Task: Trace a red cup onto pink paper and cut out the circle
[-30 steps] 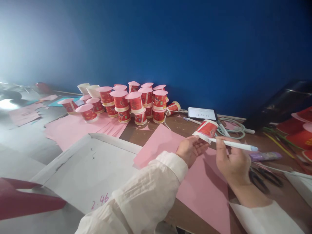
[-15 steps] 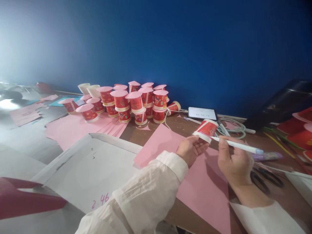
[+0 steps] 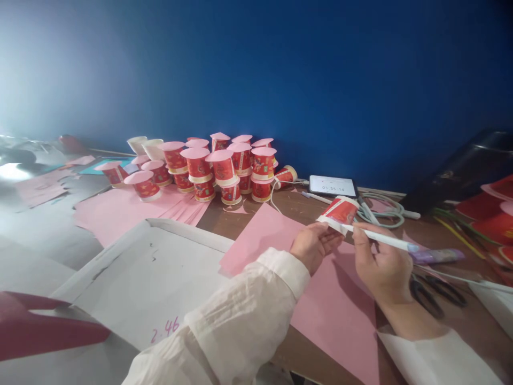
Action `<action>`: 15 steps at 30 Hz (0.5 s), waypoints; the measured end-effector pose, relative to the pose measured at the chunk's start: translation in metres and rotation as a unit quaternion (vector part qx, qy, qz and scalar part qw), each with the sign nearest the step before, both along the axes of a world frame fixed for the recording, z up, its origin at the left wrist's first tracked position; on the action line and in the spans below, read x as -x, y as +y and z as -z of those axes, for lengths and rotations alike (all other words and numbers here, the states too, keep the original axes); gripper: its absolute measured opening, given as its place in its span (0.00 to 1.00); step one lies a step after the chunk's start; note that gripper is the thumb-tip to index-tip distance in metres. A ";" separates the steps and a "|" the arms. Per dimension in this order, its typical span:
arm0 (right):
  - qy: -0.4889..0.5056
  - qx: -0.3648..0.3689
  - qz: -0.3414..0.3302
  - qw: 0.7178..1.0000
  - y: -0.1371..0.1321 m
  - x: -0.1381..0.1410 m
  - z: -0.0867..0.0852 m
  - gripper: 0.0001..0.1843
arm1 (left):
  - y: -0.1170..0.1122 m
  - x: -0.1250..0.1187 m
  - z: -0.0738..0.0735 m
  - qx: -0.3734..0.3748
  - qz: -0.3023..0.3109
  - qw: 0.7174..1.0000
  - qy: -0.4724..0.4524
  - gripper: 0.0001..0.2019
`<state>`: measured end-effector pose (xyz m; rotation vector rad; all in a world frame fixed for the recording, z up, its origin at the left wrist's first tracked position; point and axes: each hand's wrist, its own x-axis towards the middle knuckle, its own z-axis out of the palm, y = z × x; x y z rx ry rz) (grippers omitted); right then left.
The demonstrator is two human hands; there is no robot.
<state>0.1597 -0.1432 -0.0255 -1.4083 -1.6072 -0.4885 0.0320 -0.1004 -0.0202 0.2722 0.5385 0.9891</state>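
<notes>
My left hand (image 3: 315, 247) is closed on the white rim end of a tilted red paper cup (image 3: 340, 210), held above a pink sheet of paper (image 3: 332, 315). Between the fingers of my right hand (image 3: 382, 267) is a white pen (image 3: 385, 237), its tip end at the cup's pale rim; whether it touches cannot be made out. Part of the rim is hidden by my left fingers. To the left, several red paper cups (image 3: 199, 170) with pink paper tops stand grouped, some stacked in two layers.
A phone with a timer (image 3: 332, 186) lies by the blue wall, with a coiled cable (image 3: 387, 211) beside it. Black-handled scissors (image 3: 430, 299) lie near my right wrist. A shallow white box (image 3: 160, 278) is at left, a dark cylindrical object (image 3: 460, 166) at right.
My right hand has shifted slightly left with the pen, which now reaches further along the cup's rim. My left hand and the cup have barely moved.
</notes>
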 end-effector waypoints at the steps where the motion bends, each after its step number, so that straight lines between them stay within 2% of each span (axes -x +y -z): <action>1: 0.001 0.001 0.000 1.000 0.000 0.000 0.000 0.13 | 0.000 0.000 0.000 -0.003 0.002 1.000 0.003 0.10; 15: 0.002 0.001 0.007 1.000 -0.001 0.000 -0.001 0.12 | 0.001 -0.004 0.005 -0.028 -0.002 0.999 0.016 0.09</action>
